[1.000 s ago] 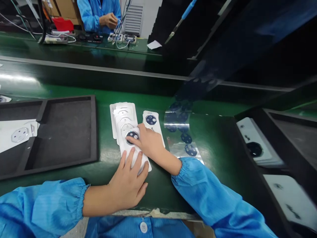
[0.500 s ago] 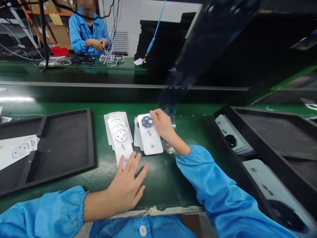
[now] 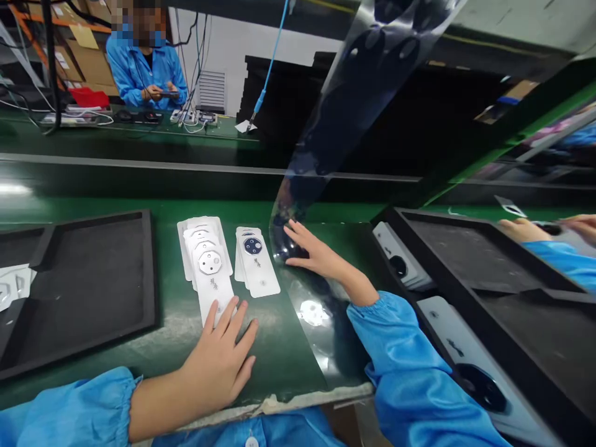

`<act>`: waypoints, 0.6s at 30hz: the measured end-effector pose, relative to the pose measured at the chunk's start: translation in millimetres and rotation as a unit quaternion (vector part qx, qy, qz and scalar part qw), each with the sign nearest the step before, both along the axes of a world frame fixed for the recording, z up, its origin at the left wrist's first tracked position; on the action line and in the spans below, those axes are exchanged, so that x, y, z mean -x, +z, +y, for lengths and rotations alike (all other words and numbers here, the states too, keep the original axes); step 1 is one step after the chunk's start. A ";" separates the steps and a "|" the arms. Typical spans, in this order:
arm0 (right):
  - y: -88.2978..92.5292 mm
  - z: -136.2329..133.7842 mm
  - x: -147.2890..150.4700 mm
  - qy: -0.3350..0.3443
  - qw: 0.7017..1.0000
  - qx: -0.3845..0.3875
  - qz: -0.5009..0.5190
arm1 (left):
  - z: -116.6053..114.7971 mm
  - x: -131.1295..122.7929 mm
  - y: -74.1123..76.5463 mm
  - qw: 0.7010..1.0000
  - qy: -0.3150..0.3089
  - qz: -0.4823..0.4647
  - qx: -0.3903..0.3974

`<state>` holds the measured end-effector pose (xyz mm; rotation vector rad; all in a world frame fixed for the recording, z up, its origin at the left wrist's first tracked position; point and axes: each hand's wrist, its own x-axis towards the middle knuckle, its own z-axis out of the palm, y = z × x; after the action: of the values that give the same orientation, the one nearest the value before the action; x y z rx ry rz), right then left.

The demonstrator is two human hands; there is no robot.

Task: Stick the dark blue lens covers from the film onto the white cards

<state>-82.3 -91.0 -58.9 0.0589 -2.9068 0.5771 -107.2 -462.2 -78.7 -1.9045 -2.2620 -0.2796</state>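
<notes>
My left hand [image 3: 222, 357] lies with fingers spread, its tips on the lower end of the top sheet in a fanned pile of white phone-shaped sheets [image 3: 210, 273]. Each of these shows a pale camera cutout. To the right rests a smaller pile of white phone-shaped sheets [image 3: 261, 267] with a dark round camera print, touched by neither hand. My right hand [image 3: 316, 251] is open, thumb and fingers apart, against a strip of clear plastic film [image 3: 302, 180]. That strip hangs from above and runs down over the green bench toward its front edge.
A black divided tray [image 3: 151, 273] with white sheets stands at left. On the right, another black tray [image 3: 442, 248] sits beside light-coloured phone back panels [image 3: 459, 347]. Across the bench a co-worker in blue [image 3: 144, 68] holds a dark flat object. Another person's hands [image 3: 526, 230] show far right.
My right hand has let go of the dark-print sheet, now lying on its pile, and moved right to the film. The film now extends down across the bench. My left hand stays on its pile.
</notes>
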 end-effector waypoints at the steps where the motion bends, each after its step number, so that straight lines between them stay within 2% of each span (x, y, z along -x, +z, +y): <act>1: -10.0 0.8 0.6 0.007 1.000 -0.006 -0.028 | 0.4 -0.1 0.1 1.000 0.000 -0.006 0.003; 3: -23.0 -0.7 6.6 0.000 0.998 -0.012 -0.060 | 1.2 -0.2 0.2 1.000 0.003 -0.018 0.004; 5: -24.8 -3.0 15.2 -0.013 0.997 -0.016 -0.081 | 1.6 -0.2 0.2 1.000 0.006 -0.027 0.001; 11: 1.7 -11.3 31.3 -0.048 0.990 -0.054 -0.122 | 0.1 -1.6 1.3 0.999 0.001 -0.037 0.005; 18: 18.8 -30.5 22.5 -0.085 0.982 -0.072 -0.152 | -1.2 -1.0 2.3 0.999 -0.003 -0.031 0.015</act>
<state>-104.8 -121.6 -40.1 -0.2801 -3.1999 0.3745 -106.2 -463.3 -76.4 -1.9432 -2.3135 -0.3120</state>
